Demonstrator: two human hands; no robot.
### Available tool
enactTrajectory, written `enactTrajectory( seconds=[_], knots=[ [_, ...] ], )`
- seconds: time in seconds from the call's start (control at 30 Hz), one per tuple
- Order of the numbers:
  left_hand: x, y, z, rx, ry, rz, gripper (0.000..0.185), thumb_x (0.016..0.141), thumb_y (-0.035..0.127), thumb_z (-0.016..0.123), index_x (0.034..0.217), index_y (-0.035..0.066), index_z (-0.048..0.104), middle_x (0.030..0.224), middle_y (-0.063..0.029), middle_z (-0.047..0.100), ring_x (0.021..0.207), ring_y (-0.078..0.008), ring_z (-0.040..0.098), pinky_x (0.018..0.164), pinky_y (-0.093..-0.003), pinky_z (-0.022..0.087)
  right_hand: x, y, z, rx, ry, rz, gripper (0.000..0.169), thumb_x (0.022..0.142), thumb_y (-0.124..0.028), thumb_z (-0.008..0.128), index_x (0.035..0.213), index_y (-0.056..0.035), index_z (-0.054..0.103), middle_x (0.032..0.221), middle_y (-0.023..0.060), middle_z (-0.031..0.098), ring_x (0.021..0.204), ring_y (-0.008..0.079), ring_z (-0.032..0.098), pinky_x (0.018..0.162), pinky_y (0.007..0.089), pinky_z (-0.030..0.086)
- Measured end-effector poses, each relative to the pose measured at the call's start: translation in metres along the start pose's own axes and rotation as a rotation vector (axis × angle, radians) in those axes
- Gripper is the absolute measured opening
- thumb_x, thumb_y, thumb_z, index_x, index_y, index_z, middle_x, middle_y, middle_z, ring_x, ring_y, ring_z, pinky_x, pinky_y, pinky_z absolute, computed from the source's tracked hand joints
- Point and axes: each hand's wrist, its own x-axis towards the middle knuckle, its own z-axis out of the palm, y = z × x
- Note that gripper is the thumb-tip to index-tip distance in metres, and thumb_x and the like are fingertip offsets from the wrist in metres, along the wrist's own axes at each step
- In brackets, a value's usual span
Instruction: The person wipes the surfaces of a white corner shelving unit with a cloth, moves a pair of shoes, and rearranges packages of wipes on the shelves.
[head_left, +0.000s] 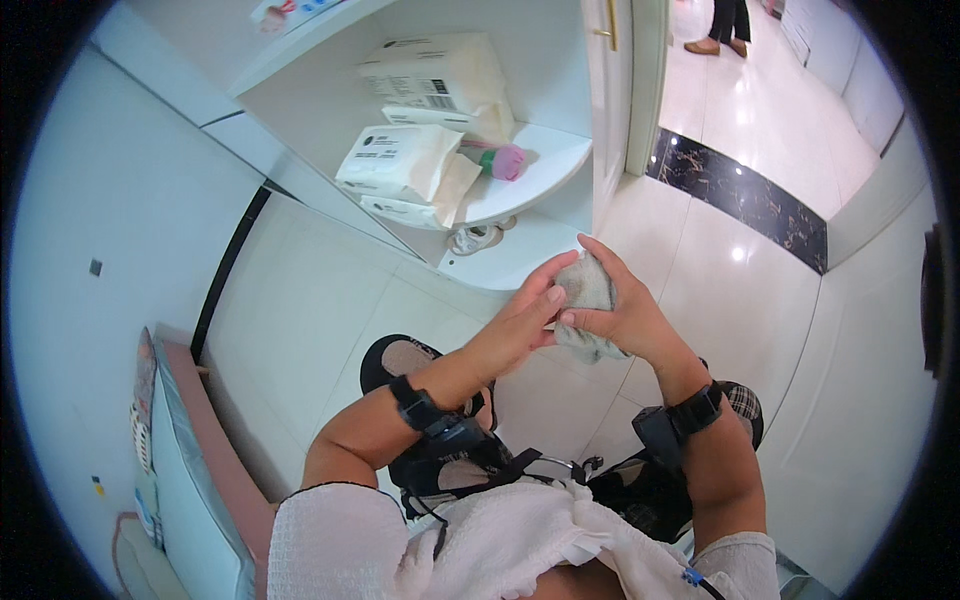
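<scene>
A folded or crumpled grey cloth (589, 289) with darker smudges is held up in front of me, above the tiled floor. My left hand (538, 304) grips its left side, the thumb pressing on the front. On the opposite side, my right hand (628, 307) holds it with thumb and fingers spread around it. The fingers behind the cloth are partly hidden. Just beyond the hands is the rounded bottom board of a white corner shelf (517, 262), with a pale shoe (476, 238) on it.
The upper shelf carries white paper packs (405, 161), a larger pack (442, 71) and a pink-and-green item (506, 163). A black marble threshold (739, 195) crosses the doorway, where another person's legs (729, 26) show. A pink-sided bed or bench (214, 420) stands left.
</scene>
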Motion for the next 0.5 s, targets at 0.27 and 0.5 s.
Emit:
enactTrajectory(
  seconds=[0.27,0.5],
  knots=[
    [-0.028,0.037,-0.113,-0.056,0.788,0.281,0.066,0.089,0.035,0.059,0.141,0.017,0.022,0.139,-0.0133,0.032,0.11,-0.0283,0.05,0.085,-0.04,0.046,0.001,-0.008,0.012,0.397,0.27,0.105,0.082,0.073,-0.013,0.074,0.141,-0.0049,0.029,0.125,0.0166,0.048,0.111,0.0244,0.052,0.092,0.034,0.045],
    [-0.007,0.084,-0.185,-0.154,1.063,0.214,0.122,0.066,0.064,0.07,0.146,0.017,-0.009,0.145,-0.0173,0.026,0.129,-0.0364,0.031,0.103,-0.0601,0.022,-0.009,-0.011,0.011,0.539,0.313,0.113,0.073,0.078,-0.01,0.069,0.139,-0.0031,0.03,0.117,0.0135,0.052,0.106,0.022,0.054,0.087,0.0336,0.048]
  ],
)
